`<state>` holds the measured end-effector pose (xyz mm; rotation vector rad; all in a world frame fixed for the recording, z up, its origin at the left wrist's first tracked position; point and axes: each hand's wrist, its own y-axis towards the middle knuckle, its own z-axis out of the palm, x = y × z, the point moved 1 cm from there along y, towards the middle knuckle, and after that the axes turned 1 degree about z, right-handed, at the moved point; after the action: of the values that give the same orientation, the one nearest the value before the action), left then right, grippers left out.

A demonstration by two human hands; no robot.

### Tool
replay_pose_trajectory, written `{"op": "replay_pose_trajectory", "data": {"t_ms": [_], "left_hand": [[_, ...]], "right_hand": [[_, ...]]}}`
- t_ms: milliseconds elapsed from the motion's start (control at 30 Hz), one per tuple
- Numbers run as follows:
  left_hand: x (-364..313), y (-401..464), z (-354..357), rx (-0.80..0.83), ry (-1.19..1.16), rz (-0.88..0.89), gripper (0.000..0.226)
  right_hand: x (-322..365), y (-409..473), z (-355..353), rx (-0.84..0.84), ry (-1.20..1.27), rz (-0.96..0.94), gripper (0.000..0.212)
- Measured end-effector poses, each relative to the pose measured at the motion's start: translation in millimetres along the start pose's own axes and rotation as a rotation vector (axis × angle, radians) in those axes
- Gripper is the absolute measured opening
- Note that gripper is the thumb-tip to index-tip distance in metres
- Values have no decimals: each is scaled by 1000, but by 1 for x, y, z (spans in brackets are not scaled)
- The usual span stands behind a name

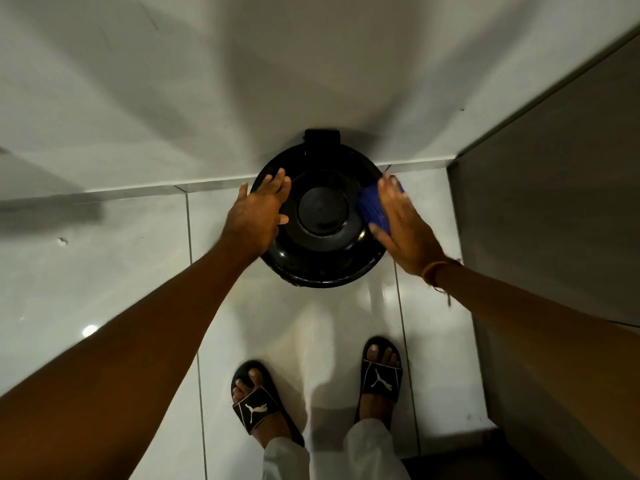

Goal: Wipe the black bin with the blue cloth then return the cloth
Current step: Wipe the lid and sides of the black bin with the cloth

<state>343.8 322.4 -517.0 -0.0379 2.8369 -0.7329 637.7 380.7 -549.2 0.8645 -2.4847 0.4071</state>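
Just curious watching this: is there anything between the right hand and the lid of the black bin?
Yes. In the head view the blue cloth lies under the right hand, pressed flat onto the black bin lid's right side.

Bare forearms, no sleeves. An orange thread band (pixel 437 274) circles the right wrist. Black slides (pixel 258 403) with white cat logos at 6 o'clock; pale trousers (pixel 367 452).
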Motion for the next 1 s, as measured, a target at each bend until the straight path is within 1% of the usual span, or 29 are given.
{"op": "replay_pose_trajectory", "data": {"t_ms": [67, 100, 133, 200, 300, 400, 500, 600, 700, 800, 900, 1000], "left_hand": [[1, 1, 2, -2, 2, -4, 81], [1, 1, 3, -4, 1, -4, 81], [1, 2, 3, -2, -6, -5, 81], [0, 1, 4, 10, -39, -17, 81], [-2, -2, 8, -18, -64, -19, 79], [-5, -5, 10, -56, -98, -12, 76], [-6, -6, 10, -64, -114, -9, 75], [-6, -6, 9, -74, -146, -9, 74], [-5, -7, 11, -88, -187, -8, 74], [-4, -5, 11, -73, -199, -11, 76], [-4, -3, 10, -55, -184, -17, 78], [-3, -2, 11, -50, -167, -15, 79]], "right_hand": [[10, 26, -5, -46, 452, 349, 71], [14, 36, -7, -64, 581, 468, 70], [16, 44, -9, -73, 635, 547, 69], [18, 48, -8, -79, 624, 594, 65], [22, 32, 1, -144, 539, 578, 65], [36, -1, 16, -218, 486, 548, 65], [45, -43, 30, -231, 452, 508, 67], [47, -77, 34, -202, 353, 472, 70], [46, -90, 32, -149, 184, 411, 69], [50, -94, 28, -62, -46, 366, 70], [63, -109, 32, 43, -362, 279, 74], [81, -119, 45, 85, -318, 297, 79]]}}
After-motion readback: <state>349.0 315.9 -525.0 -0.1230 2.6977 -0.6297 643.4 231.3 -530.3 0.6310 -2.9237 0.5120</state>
